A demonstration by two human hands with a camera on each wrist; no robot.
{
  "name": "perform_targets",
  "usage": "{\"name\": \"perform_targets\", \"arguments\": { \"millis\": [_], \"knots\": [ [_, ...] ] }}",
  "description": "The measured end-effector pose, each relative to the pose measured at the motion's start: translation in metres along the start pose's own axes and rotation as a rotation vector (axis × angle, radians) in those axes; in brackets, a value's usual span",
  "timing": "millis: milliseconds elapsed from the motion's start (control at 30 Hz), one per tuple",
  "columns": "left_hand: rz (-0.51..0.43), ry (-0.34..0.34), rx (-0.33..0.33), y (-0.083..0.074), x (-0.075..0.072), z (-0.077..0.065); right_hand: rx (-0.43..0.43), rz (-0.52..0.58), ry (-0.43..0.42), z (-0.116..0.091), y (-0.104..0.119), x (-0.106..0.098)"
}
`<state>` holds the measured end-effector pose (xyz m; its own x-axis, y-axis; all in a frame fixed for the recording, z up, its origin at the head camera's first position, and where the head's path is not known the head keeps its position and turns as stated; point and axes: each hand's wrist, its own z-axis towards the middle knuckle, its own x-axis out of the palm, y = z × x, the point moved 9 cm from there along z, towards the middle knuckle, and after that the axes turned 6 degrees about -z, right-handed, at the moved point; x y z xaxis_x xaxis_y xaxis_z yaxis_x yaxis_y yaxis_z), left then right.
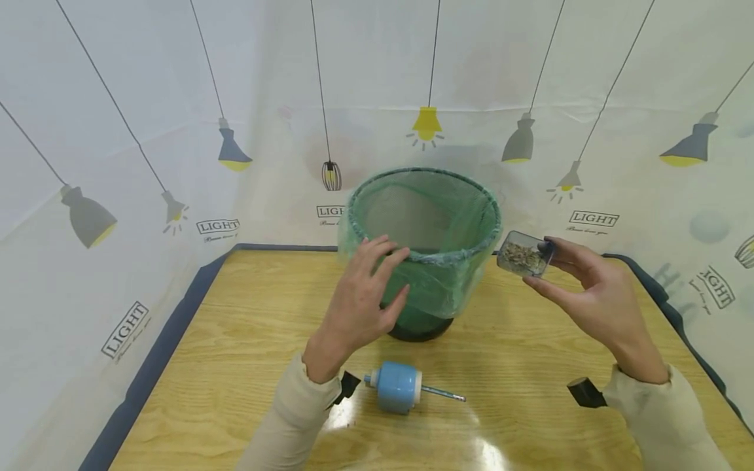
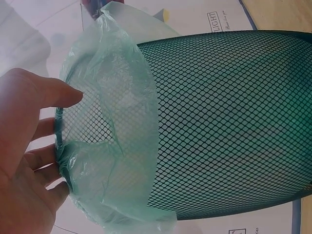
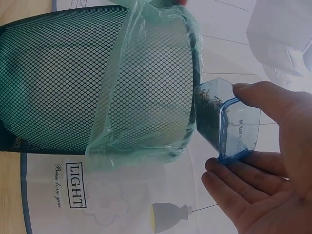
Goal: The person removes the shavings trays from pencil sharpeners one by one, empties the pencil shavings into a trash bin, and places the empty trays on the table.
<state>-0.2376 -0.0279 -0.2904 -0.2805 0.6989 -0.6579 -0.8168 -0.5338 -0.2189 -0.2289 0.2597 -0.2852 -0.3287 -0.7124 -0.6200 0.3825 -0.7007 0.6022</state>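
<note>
Lettering [image 3: 241, 135] on the container [image 1: 521, 254], pinched by right grip [image 1: 595, 297], shows only from right wrist; left grip [image 1: 360, 294] is spread.

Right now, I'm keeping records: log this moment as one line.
Left hand: at bin rim; right hand: holds shavings container; sharpener: on table, pencil inserted

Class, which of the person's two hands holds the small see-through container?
The right hand: it grips the container, while the left hand touches the bin's rim.
</note>
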Motion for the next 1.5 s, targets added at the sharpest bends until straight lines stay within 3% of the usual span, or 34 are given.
{"name": "perform_targets", "arguments": {
  "millis": [533, 1100, 1500],
  "knots": [
    [-0.015, -0.018, 0.008, -0.001, -0.001, 0.000, -0.025, 0.026, -0.005, 0.001, 0.003, 0.001],
    [-0.014, -0.031, 0.027, -0.001, -0.002, 0.000, 0.016, -0.022, 0.002, 0.008, 0.004, -0.001],
    [-0.007, 0.002, -0.009, 0.001, 0.000, -0.001, -0.016, -0.016, 0.003, 0.018, 0.013, 0.002]
  ]
}}
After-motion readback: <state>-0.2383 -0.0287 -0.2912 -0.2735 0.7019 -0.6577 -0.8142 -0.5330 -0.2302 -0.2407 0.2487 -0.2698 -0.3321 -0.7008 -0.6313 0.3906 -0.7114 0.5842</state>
